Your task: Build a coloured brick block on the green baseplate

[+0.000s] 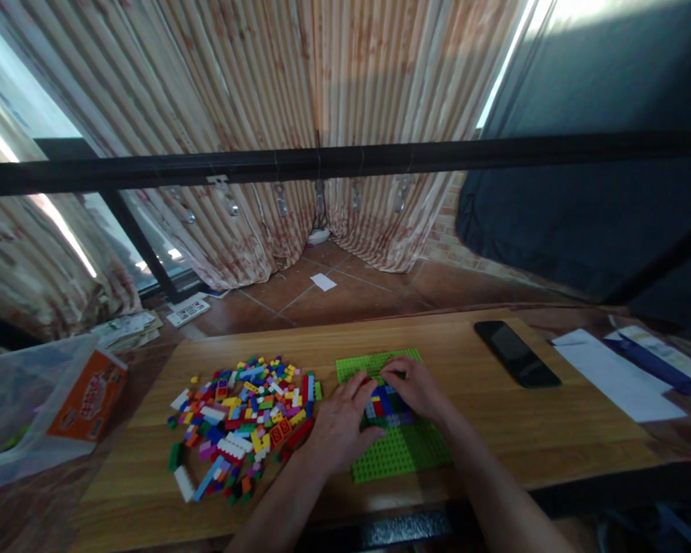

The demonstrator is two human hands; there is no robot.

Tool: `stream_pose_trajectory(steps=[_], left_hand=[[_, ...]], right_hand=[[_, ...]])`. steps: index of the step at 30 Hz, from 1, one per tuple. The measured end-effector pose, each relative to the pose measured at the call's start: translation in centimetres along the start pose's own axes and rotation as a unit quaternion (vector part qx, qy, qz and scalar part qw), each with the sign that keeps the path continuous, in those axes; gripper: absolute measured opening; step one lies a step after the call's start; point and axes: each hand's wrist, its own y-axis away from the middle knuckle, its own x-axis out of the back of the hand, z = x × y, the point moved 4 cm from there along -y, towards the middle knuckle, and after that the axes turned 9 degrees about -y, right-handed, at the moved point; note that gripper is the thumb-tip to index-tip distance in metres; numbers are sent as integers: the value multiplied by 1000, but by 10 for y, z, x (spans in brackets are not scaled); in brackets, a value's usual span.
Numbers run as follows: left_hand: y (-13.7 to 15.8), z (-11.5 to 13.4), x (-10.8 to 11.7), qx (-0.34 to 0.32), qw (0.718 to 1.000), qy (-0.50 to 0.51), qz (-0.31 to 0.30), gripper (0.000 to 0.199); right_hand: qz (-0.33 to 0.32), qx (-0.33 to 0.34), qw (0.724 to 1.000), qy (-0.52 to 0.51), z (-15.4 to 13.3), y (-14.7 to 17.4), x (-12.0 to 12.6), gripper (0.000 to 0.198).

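Observation:
A green studded baseplate [400, 458] lies on the wooden table, with a patch of blue, red, white and grey toy bricks [385, 405] built up in its middle. My left hand [339, 422] rests over the plate's left side, thumb spread away from the fingers. Its fingertips are beside a bit of red at the patch's upper left edge. From the right, my right hand [415, 388] bends over the far part of the patch, thumb and forefinger pinched together. Whatever lies between those fingertips is too small to make out. Left of the plate spreads a heap of loose toy bricks [245, 415] in many colours.
A black phone [517, 353] lies on the table [454, 342] at the right. Beyond that edge are white papers [610, 374]. A clear plastic bin [28, 415] with an orange label stands at the left. A dark horizontal bar [345, 161] crosses before the curtains.

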Motion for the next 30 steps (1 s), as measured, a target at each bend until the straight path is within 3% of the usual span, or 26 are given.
stream_pose_trajectory(steps=[13, 25, 30], left_hand=[[1, 13, 5, -26, 999, -22, -10, 67], [9, 16, -7, -18, 998, -36, 41, 68], [11, 14, 4, -30, 997, -9, 71, 62]], right_hand=[[21, 3, 999, -30, 12, 0, -1, 21], [16, 4, 999, -41, 15, 6, 1, 30], [18, 32, 999, -8, 13, 9, 2, 29]])
